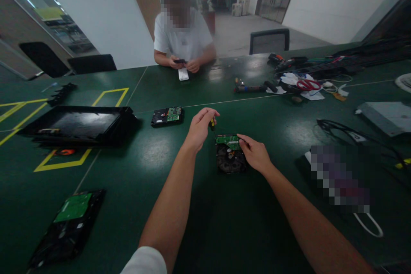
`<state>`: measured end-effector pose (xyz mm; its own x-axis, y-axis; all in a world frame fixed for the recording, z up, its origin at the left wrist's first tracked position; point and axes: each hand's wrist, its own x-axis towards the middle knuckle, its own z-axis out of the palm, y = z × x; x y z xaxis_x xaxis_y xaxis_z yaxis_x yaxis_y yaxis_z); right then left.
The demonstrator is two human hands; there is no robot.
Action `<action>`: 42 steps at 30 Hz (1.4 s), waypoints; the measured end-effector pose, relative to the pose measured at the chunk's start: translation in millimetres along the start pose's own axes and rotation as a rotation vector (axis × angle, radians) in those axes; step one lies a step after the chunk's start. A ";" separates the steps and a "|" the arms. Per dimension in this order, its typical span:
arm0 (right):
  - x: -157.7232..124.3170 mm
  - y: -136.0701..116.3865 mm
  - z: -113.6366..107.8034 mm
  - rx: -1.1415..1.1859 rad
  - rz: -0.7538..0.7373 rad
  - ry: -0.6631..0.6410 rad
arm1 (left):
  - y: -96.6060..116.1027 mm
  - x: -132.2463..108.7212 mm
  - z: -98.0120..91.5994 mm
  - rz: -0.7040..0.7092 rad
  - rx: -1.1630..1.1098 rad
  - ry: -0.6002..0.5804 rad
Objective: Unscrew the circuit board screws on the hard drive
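Observation:
A hard drive (pixel 230 156) with a green circuit board on its far half lies on the dark green table (pixel 205 205) in front of me. My left hand (pixel 199 127) is closed on a small screwdriver (pixel 212 124) with a yellow and black handle, held just left of and above the drive's far edge. My right hand (pixel 255 153) rests on the drive's right side, its fingers pinching the corner of the green board.
A second drive (pixel 167 116) lies further left, a third (pixel 69 227) at the near left. A black tray (pixel 77 124) sits at the left over yellow tape. Tools, scissors (pixel 308 84) and cables crowd the far right. A person (pixel 181 38) sits opposite holding a small object.

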<state>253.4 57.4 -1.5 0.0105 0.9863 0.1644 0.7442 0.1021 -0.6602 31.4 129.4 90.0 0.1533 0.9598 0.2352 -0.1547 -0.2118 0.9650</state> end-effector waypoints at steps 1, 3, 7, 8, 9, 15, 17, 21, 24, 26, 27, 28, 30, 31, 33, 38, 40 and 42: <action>0.1 -0.3 0.1 -0.006 0.011 -0.003 | -0.6 0.4 -0.3 -0.004 -0.012 -0.002; 0.5 -1.0 0.0 -0.010 0.028 -0.012 | -1.7 1.0 -0.6 -0.008 -0.049 0.000; 1.0 -2.2 0.0 -0.004 0.046 -0.017 | -2.5 1.1 0.2 -0.012 -0.126 0.005; 1.0 -2.2 0.2 -0.007 0.053 -0.015 | -2.3 0.9 0.5 -0.019 -0.138 0.004; 1.1 -2.0 0.5 -0.009 0.058 -0.012 | -1.9 0.6 0.9 -0.029 -0.146 0.004; 1.3 -0.9 1.8 -0.005 0.058 -0.011 | -0.9 -0.4 2.1 -0.067 -0.151 0.032; 1.2 -1.4 1.4 -0.005 0.056 -0.010 | -1.3 0.0 1.2 -0.046 -0.135 0.037; 1.0 -2.7 -0.2 -0.005 0.049 -0.007 | -1.2 1.2 -1.9 0.007 -0.028 0.070; 0.8 -2.8 -0.9 -0.005 0.043 -0.012 | 0.5 1.0 -2.3 0.002 -0.018 0.033; 0.7 -2.5 -0.9 -0.001 0.054 -0.011 | 1.5 0.3 -0.8 -0.022 -0.067 -0.009; 0.7 -2.3 -0.9 -0.002 0.060 -0.012 | 1.8 -0.2 0.4 -0.035 -0.099 -0.018; 0.7 -2.2 -0.8 -0.003 0.063 -0.014 | 1.8 -0.6 1.6 -0.047 -0.127 -0.019; 0.8 -2.0 -0.6 -0.009 0.060 -0.016 | 1.2 -1.2 3.8 -0.065 -0.171 -0.011; 0.9 -1.9 -0.6 -0.012 0.055 -0.017 | 0.8 -1.4 4.5 -0.071 -0.185 -0.009; 0.9 -1.9 -0.6 -0.014 0.045 -0.013 | 0.0 -1.3 5.1 -0.073 -0.198 -0.012; 1.0 -2.0 -0.2 -0.004 0.035 -0.007 | 1.1 -0.3 2.1 -0.009 -0.071 -0.012; 1.0 -2.0 -0.1 -0.005 0.039 -0.008 | 3.0 -0.5 1.0 0.006 -0.011 -0.005; 1.0 -2.0 -0.2 -0.011 0.041 -0.009 | 4.7 -1.3 0.8 -0.005 -0.010 -0.024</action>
<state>252.1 58.2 0.1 0.0348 0.9908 0.1306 0.7506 0.0604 -0.6580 31.3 127.0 94.3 0.1771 0.9563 0.2328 -0.1637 -0.2046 0.9651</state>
